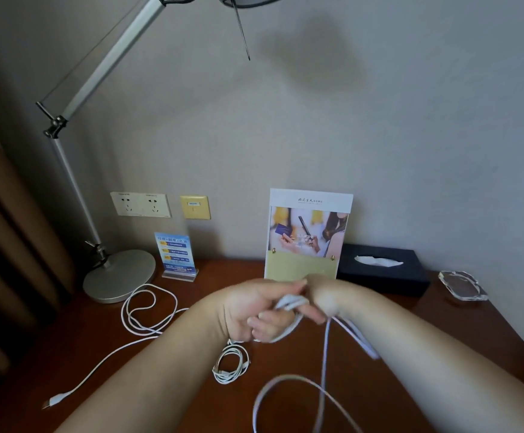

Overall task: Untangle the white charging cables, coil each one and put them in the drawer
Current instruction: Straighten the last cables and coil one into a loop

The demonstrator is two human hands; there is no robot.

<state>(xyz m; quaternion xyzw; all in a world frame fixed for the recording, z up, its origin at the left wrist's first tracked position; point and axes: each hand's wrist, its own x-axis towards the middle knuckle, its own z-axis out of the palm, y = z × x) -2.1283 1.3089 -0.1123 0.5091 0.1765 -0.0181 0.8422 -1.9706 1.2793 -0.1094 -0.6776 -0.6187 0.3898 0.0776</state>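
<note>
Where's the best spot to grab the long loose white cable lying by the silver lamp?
Probably pinch the long loose white cable at its plug end, coming from above, front left of the brown desk. That end lies straight and free, away from the loops near the round silver lamp base.

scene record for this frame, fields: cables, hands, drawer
held cable: white, partly looped, tail hanging to the desk
left hand: fingers curled round the loops
right hand: grips same cable, blurred
coiled cable: lies on desk, below left hand
loose cable: uncoiled, beside lamp base
drawer: not in view
</note>
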